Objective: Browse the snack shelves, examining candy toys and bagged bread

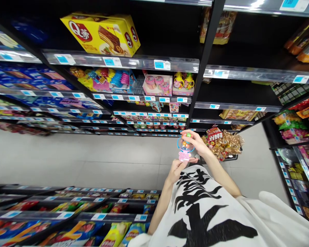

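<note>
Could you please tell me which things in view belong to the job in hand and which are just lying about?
In hand:
- pink-and-clear container
- left hand, at its pink end
- right hand, at its clear end

Just about, on the shelves:
- yellow box
- snack bags
- price tags

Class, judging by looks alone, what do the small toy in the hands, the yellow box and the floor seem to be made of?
Small toy: probably clear, glossy plastic with a pink part, as colorful contents show through it.
Yellow box: likely printed cardboard, smooth, given its flat panels and straight edges.
Floor: apparently smooth gray tile, ceramic or stone; thin straight joints show.
</note>
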Tool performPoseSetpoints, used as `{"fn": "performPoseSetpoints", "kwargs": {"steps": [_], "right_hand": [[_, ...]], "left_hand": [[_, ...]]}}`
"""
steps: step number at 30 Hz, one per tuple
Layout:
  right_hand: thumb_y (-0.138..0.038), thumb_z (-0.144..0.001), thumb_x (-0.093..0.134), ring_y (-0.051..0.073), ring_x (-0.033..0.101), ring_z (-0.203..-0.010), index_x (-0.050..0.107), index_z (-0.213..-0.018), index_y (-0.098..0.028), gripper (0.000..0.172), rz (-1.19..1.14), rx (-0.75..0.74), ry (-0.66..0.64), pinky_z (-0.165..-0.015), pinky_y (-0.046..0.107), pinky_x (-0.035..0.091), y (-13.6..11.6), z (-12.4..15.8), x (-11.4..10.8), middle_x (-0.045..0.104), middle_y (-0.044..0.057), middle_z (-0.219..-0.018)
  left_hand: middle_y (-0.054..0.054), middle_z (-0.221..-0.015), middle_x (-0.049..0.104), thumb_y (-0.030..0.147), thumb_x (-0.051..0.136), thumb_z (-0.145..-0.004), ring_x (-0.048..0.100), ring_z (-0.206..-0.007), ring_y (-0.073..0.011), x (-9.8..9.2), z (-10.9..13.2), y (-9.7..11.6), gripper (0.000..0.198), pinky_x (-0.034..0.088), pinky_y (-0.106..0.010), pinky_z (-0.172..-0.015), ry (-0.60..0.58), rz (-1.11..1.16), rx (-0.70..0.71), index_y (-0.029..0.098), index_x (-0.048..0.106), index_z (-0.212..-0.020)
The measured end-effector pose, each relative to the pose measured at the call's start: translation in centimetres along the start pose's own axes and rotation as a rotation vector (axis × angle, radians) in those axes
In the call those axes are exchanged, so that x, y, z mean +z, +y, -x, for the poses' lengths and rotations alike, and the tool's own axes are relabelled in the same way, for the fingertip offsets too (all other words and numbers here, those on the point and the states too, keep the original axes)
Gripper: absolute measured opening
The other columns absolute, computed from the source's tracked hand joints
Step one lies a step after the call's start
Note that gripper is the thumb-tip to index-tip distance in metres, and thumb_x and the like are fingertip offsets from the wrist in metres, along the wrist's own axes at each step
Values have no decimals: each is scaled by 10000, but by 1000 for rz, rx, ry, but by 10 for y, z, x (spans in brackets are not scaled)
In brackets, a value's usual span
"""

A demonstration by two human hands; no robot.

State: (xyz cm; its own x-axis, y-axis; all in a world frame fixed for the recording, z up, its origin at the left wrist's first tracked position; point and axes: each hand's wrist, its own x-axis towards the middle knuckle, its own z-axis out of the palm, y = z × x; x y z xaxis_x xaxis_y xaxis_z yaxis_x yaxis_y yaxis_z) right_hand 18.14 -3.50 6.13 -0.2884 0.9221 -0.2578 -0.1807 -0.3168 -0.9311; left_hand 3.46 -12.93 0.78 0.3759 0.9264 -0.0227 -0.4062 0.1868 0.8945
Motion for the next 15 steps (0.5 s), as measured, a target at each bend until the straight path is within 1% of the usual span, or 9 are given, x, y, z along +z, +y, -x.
{"fn": "performPoseSetpoints", "kwargs": {"steps": [5,11,15], "right_hand": [[-464,-761,835,169,667,-781,691,-1065,-246,400,-1,-30,-4,-651,254,505,1,0,1,689,-7,-885],[-472,-766,821,166,640,-776,690,-1069,-241,403,31,-40,-2,-645,258,486,-2,1,2,688,2,-916],[-481,-769,811,173,637,-800,694,-1070,-237,405,73,-68,4,-655,260,476,-5,3,3,693,6,-925]], "left_hand": [[-168,-1145,799,514,651,-964,759,-1100,-362,-1,2,-1,463,540,-507,-1060,19,-15,-13,115,810,-1136],[-166,-1151,798,502,658,-962,759,-1102,-362,-2,3,-2,447,540,-501,-1058,13,-2,-12,120,813,-1136],[-165,-1134,803,531,662,-952,764,-1085,-363,-1,3,1,468,539,-513,-1062,16,-10,-25,123,817,-1120]]}}
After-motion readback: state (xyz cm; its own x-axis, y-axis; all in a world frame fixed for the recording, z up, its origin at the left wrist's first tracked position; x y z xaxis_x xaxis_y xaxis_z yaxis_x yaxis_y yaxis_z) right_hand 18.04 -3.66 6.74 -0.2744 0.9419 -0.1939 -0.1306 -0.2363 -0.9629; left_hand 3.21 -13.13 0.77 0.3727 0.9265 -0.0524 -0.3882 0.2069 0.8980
